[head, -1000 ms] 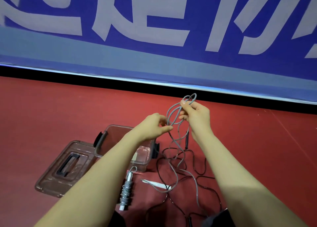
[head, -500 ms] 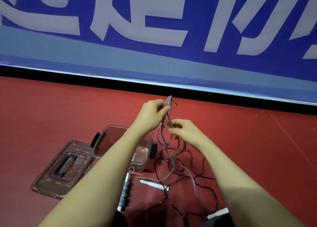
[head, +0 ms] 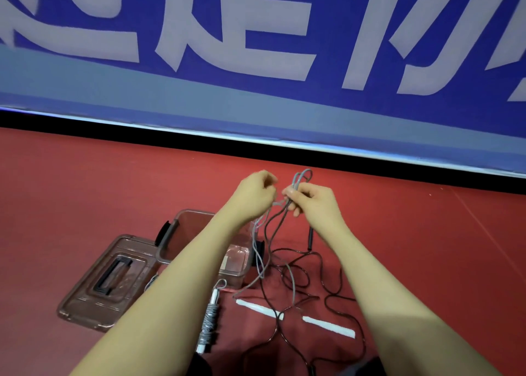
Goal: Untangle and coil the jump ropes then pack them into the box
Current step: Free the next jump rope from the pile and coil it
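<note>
Both hands grasp the grey rope (head: 296, 185): right hand (head: 313, 202) pinches its loop, left hand (head: 253, 193) at nine o'clock; strands hang toward six.

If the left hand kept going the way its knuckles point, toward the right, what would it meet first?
Most likely the grey rope bunched in the right hand, then that hand's fingers. The left hand sits just beside them; depth is unclear from one view.

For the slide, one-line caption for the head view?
Both hands, left hand and right hand, work a grey jump rope above the open box and tangled ropes.
</note>
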`<state>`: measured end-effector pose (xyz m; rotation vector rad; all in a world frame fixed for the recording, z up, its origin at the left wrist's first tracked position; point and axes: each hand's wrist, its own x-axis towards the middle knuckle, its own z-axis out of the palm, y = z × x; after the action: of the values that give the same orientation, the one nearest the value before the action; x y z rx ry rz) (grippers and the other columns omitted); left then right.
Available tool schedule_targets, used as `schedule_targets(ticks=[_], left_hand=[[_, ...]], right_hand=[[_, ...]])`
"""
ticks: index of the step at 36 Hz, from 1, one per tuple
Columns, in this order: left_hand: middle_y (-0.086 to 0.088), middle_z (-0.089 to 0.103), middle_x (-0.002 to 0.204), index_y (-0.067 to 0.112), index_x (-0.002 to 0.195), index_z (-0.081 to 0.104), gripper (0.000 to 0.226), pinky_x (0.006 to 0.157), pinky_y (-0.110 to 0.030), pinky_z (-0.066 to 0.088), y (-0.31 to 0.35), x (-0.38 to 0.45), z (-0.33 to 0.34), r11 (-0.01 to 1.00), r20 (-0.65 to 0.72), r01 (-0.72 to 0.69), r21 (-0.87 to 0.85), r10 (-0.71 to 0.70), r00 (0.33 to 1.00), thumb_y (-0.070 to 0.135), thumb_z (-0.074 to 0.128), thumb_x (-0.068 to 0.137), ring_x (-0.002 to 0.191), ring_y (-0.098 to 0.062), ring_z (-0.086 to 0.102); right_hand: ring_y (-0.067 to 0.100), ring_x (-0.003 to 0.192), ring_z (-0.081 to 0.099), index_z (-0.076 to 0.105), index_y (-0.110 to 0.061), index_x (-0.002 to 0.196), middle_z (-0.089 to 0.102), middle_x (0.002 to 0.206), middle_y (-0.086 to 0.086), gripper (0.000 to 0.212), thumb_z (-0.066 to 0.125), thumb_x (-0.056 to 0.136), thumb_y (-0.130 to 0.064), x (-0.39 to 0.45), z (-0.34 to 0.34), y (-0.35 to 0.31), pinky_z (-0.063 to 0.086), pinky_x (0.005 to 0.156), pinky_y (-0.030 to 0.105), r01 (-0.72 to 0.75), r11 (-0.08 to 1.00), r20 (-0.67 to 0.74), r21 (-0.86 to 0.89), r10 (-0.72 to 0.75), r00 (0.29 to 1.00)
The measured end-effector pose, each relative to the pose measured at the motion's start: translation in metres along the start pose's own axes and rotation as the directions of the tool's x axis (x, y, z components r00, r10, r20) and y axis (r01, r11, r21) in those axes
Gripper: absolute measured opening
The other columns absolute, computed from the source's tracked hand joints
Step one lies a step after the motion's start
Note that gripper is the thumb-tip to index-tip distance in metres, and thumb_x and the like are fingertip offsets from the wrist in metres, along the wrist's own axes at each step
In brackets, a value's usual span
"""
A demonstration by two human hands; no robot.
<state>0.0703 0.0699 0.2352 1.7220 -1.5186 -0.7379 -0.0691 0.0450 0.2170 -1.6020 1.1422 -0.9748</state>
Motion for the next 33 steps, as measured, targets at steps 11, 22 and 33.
schedule_targets(ticks=[11,22,33], left_hand=[[0.001,0.053,0.095,0.013,0.106,0.061,0.03,0.069,-0.018,0.035,-0.021,-0.012,0.018,0.985,0.099,-0.139,0.098,0.13,0.987,0.028,0.072,0.082,0.074,-0.008,0.048],[0.009,0.054,0.057,0.009,0.081,0.063,0.014,0.054,-0.012,0.037,-0.006,-0.008,0.01,0.971,-0.078,-0.224,0.08,0.23,0.97,0.02,0.065,0.089,0.048,0.002,0.05],[-0.007,0.062,0.061,0.015,0.074,0.059,0.016,0.063,-0.03,0.049,0.027,-0.01,-0.009,0.946,-0.223,-0.321,-0.045,0.304,0.926,0.018,0.063,0.089,0.059,-0.021,0.06]], right_hand=[[0.006,0.045,0.048,0.063,0.0,0.078,0.057,0.067,0.008,0.019,0.052,0.094,-0.002,0.004,-0.007,-0.015,0.039,0.043,0.018,-0.078,0.788,-0.084,0.611,0.163,0.983],[0.009,0.055,0.05,0.063,0.001,0.093,0.061,0.076,0.005,0.013,0.051,0.094,-0.005,0.002,-0.017,-0.022,0.039,0.048,0.019,-0.053,0.677,-0.028,0.734,0.108,0.994],[0.015,0.079,0.054,0.071,-0.013,0.098,0.066,0.089,0.007,0.018,0.067,0.086,-0.026,-0.01,0.0,0.016,0.044,0.074,0.032,-0.024,0.897,0.275,-0.441,0.16,0.948]])
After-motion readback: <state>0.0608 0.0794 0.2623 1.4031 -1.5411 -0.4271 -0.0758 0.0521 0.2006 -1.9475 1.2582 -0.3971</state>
